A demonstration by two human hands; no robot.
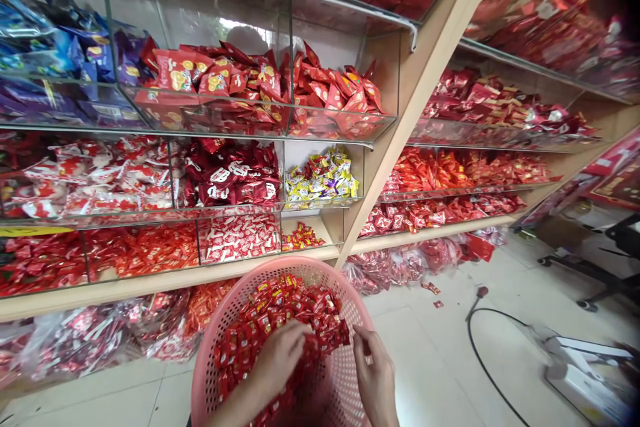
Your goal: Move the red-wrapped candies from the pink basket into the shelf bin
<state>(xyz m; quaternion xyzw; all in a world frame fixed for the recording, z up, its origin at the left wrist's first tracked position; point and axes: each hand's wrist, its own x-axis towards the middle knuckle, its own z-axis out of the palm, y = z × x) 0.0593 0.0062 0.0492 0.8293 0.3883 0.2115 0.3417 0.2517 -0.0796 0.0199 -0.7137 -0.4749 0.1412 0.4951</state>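
left hand (pixel 280 357) closed on small red foil-wrapped candies (pixel 293 307) in a round pink perforated plastic basket (pixel 300 262); right hand (pixel 375 373) grip unclear; candies seemed light, slippery, best scooped in handfuls.

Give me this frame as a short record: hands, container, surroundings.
left hand: in the basket, fingers curled into the red candies
right hand: at the pile's right edge, fingers bent, grasp unclear
basket: pink, perforated, heaped with red candies
behind: shelf of clear bins, mostly red packets, one bin of yellow candies
floor: black cable, to the right
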